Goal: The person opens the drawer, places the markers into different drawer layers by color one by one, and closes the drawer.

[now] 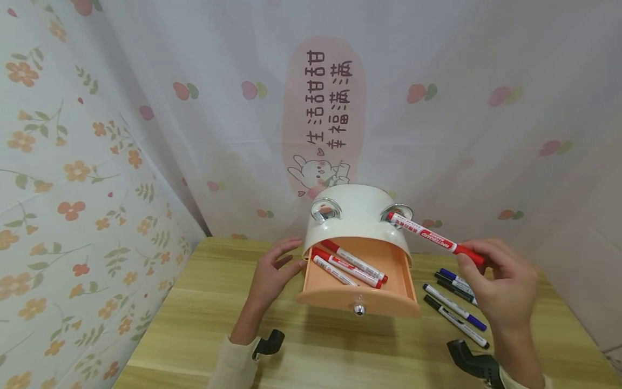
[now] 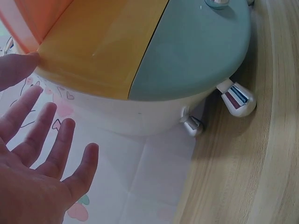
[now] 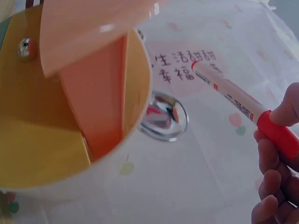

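Note:
My right hand (image 1: 507,286) pinches a red whiteboard marker (image 1: 427,235) by its red cap end, with the other end tilted up toward the left. The marker (image 3: 231,91) is above and to the right of an open orange drawer (image 1: 335,297). Several red markers (image 1: 357,265) lie inside that drawer. The drawer belongs to a rounded white desktop cabinet (image 1: 357,208). Beside the cabinet's left edge is my left hand (image 1: 274,275), its fingers spread and holding nothing. In the left wrist view the thumb overlaps the cabinet's edge; I cannot tell whether it touches.
Several blue and black markers (image 1: 454,308) lie on the wooden table (image 1: 189,324) right of the cabinet. Two shiny round ears (image 1: 326,210) stick out from its top. Lower yellow (image 2: 100,44) and green (image 2: 196,51) fronts show. A printed curtain (image 1: 233,129) hangs behind.

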{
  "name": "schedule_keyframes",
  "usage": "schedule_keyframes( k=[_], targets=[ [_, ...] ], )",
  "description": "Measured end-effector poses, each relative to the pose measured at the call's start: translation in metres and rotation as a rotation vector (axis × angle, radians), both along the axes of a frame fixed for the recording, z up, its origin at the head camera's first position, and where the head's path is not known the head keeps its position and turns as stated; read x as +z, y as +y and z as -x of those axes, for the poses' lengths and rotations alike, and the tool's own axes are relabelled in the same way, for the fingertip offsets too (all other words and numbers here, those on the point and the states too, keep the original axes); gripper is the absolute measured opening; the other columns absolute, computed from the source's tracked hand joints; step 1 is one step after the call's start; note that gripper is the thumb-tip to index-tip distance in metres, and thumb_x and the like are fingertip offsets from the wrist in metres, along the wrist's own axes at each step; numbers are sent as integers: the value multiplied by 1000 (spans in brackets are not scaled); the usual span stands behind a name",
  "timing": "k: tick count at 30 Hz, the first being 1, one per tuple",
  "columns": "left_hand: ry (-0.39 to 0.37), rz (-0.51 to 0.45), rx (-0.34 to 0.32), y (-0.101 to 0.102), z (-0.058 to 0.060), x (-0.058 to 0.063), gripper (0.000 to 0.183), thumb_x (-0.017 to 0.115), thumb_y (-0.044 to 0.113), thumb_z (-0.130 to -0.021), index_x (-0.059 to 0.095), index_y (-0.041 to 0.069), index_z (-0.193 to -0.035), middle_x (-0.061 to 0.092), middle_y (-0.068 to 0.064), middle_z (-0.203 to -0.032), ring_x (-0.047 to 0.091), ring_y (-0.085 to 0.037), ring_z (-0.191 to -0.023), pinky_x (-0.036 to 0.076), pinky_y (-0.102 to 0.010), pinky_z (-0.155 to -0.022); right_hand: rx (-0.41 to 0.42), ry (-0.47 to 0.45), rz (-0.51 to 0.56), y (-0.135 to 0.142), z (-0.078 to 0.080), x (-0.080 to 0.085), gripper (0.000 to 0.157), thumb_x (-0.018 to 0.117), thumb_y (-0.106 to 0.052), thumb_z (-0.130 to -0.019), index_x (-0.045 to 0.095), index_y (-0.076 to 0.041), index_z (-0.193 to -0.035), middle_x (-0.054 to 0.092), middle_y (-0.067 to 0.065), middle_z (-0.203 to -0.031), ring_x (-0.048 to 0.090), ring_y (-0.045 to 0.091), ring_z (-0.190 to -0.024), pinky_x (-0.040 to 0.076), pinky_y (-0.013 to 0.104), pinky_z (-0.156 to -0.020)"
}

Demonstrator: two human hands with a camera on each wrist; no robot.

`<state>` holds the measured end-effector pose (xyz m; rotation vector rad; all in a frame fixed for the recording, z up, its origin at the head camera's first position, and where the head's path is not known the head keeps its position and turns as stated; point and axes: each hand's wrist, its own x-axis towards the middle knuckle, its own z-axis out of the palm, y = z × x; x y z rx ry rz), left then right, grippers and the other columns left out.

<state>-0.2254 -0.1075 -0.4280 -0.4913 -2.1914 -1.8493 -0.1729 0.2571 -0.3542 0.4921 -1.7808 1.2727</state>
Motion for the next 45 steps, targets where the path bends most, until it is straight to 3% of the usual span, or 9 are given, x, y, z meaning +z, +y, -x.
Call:
schedule_keyframes(
  k=[14, 33, 40, 45],
  targets=[
    [-28, 7, 8, 1, -4, 4, 37, 74, 10, -89, 65, 3, -124, 56, -13, -136, 53, -29, -125, 43, -56, -101, 159, 38, 2, -23, -4, -2, 18, 61, 25, -69, 67, 18, -85, 62, 11, -77, 48, 10, -66, 40, 13, -57],
    [-39, -9, 0, -2, -3, 2, 37, 72, 10, -90, 64, 0, -124, 57, -14, -134, 54, -30, -124, 43, -56, -101, 146, 50, -126, -32, -2, -3, 21, 67, 19, -67, 72, 8, -84, 62, 7, -75, 45, 7, -64, 35, 17, -52],
    [-43, 0, 12, -2, -2, 0, 33, 72, 11, -90, 66, 8, -123, 58, -11, -134, 55, -28, -123, 44, -56, -101, 97, 17, -216, -30, -1, -5, 24, 70, 17, -67, 74, 3, -86, 62, 5, -76, 43, 5, -60, 33, 17, -52],
    [-41, 6, 14, -2, -1, -2, 33, 71, 11, -91, 66, 7, -123, 58, -10, -134, 55, -28, -123, 44, -55, -100, 86, 0, -243, -30, 1, -8, 25, 72, 16, -67, 74, 1, -87, 62, 5, -77, 43, 4, -59, 33, 17, -50]
  ],
)
